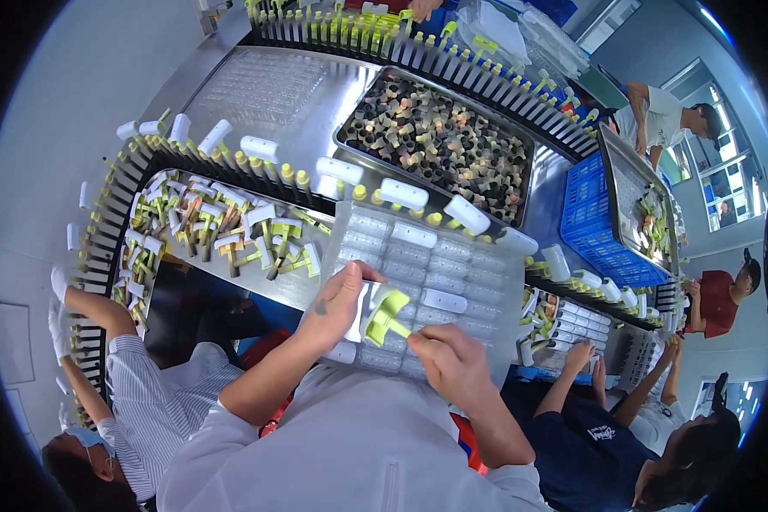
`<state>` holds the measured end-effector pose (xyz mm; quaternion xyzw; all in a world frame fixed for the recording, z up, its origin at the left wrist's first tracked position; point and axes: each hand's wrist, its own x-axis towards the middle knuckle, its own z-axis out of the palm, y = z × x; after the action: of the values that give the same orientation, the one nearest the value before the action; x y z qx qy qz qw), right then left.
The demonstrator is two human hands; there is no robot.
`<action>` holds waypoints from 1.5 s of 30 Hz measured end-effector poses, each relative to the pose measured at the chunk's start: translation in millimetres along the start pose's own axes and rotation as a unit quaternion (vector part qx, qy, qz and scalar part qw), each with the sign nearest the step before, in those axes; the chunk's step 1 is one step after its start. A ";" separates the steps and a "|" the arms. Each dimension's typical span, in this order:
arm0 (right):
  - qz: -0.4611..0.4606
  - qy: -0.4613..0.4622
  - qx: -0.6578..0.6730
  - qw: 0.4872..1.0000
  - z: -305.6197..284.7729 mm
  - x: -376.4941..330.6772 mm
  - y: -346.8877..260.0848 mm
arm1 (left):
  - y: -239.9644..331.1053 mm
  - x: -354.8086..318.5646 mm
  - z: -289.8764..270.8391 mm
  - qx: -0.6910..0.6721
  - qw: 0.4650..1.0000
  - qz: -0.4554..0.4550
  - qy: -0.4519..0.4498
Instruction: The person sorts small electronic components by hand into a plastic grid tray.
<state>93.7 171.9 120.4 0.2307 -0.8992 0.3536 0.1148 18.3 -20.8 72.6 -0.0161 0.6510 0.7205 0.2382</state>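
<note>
My left hand (pixel 337 307) grips a white-and-lime-green T-shaped piece (pixel 386 316), its white shell side against the palm. The fingers of my right hand (pixel 454 360) pinch the end of its green stem; the tip is hidden in them. Both hands are over a clear plastic blister tray (pixel 465 264) with rows of moulded pockets. One white piece (pixel 444 300) lies in a pocket near the middle. Another white piece (pixel 341 352) is beside my left wrist, partly covered.
A conveyor (pixel 294 181) carrying upright pieces curves past the tray. Beyond it stands a metal tray (pixel 533 166) of small dark parts. Loose brush-like pieces (pixel 222 222) are heaped at left. A blue crate (pixel 584 209) is at right. Co-workers sit close on both sides.
</note>
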 end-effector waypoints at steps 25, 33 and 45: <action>0.064 -0.047 0.058 0.995 41.6 -14.4 -6.6 | 26.0 -15.2 5.4 0.063 0.985 0.052 -0.153; 0.088 0.007 0.079 0.993 59.8 20.0 -9.2 | 12.3 -37.9 -30.9 0.003 0.991 0.125 -0.055; 0.122 -0.070 -0.202 0.969 39.5 32.6 70.4 | -85.9 8.8 -306.3 0.125 0.928 0.001 0.352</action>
<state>28.8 179.1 62.8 0.1157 -0.9792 0.1588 0.0515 -46.1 -304.3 -56.7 -0.2384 0.7778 0.5815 -0.0066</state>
